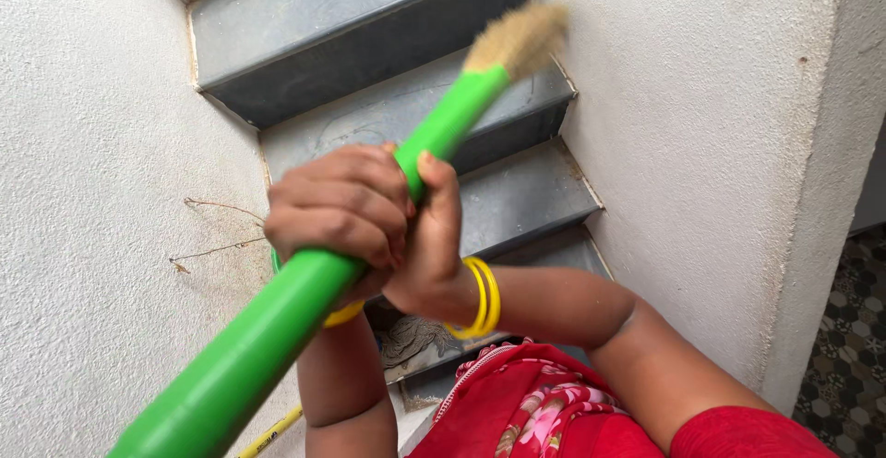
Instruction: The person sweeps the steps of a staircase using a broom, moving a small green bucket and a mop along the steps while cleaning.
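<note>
Green broom handle (249, 347), both hands (369, 218) gripping, bristles (519, 41) over grey stairs (415, 98)

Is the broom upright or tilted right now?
Tilted. The green broom handle slants from lower left to the bristles at upper right, gripped by the left hand and right hand.

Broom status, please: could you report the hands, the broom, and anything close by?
Left hand and right hand both clamped on green broom handle. Bristles raised over grey stairs. White walls close either side.
</note>
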